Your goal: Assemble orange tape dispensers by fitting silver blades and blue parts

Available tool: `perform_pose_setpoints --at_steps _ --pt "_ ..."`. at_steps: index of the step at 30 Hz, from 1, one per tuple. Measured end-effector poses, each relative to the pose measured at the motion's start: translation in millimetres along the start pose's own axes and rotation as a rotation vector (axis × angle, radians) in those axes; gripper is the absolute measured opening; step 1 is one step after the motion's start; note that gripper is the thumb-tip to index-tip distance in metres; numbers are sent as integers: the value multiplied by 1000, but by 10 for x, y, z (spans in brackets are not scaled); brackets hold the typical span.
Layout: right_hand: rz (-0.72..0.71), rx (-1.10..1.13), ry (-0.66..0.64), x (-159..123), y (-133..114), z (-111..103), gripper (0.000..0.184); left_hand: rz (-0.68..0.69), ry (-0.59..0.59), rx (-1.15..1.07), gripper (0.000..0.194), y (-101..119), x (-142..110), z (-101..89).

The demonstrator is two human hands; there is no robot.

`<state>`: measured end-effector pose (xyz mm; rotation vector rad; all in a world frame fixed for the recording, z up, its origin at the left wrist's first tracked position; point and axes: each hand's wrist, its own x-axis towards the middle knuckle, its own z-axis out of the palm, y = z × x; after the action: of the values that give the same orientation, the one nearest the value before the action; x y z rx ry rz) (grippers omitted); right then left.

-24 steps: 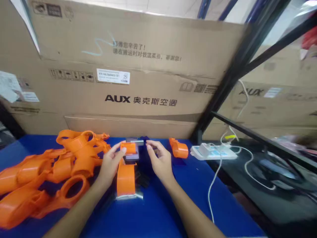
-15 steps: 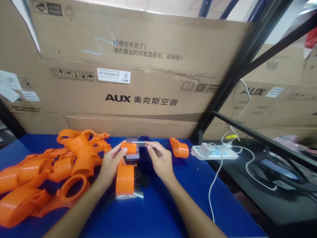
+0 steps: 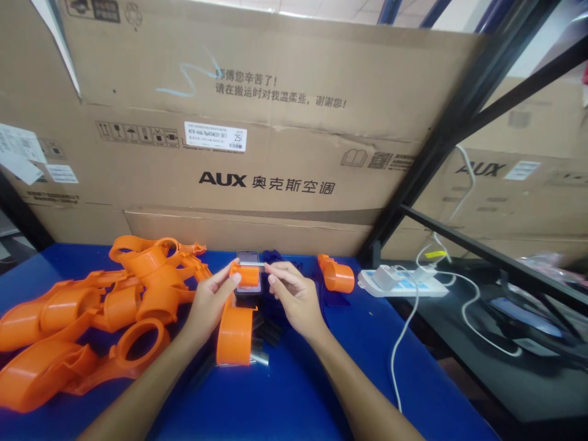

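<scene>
My left hand [image 3: 212, 301] is closed on an orange plastic part [image 3: 235, 335] with a wide curved band hanging below the fingers. In my right hand [image 3: 296, 299], a thin grey strip [image 3: 253, 264] is pinched between thumb and fingertips. The strip lies level along the top edge of the orange part's upper piece. Whether it sits in a slot there is too small to tell. Behind the hands, a phone [image 3: 248, 255] is partly covered by them. Beneath the hanging band lie dark and shiny strips [image 3: 260, 357], partly hidden.
Many orange plastic parts [image 3: 158, 300] are heaped on the blue tabletop [image 3: 294, 398] at left. Another orange part [image 3: 339, 277] lies right of my hands. A white power strip [image 3: 432, 286] with cables sits at the right edge. A large cardboard box [image 3: 275, 226] stands behind.
My right hand has come nearer my left, and the strip has slid left along the orange part's top. Less of it now shows beyond the part. The whole view has shifted slightly.
</scene>
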<state>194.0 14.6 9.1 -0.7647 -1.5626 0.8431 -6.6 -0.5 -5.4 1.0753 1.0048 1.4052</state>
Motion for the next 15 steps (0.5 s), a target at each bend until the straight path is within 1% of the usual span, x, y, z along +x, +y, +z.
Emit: perform_pose_setpoints --at_steps 3,6,9,11,13,15 --pt "-10 5 -28 -26 18 25 27 -9 -38 32 73 -27 4 -17" --pt "-39 -14 -54 -36 34 44 25 7 -47 79 71 -23 -5 -13" --pt "-67 -81 -97 -13 8 21 27 9 -48 53 67 24 -17 -6" --pt "-95 -192 -140 16 -38 -26 27 14 -30 -16 63 72 -18 -15" --pt "-121 -405 -190 41 -96 -92 24 17 16 -116 56 118 -6 -41" --pt "-135 -644 -275 53 -152 -161 18 -1 54 -234 47 153 23 -82"
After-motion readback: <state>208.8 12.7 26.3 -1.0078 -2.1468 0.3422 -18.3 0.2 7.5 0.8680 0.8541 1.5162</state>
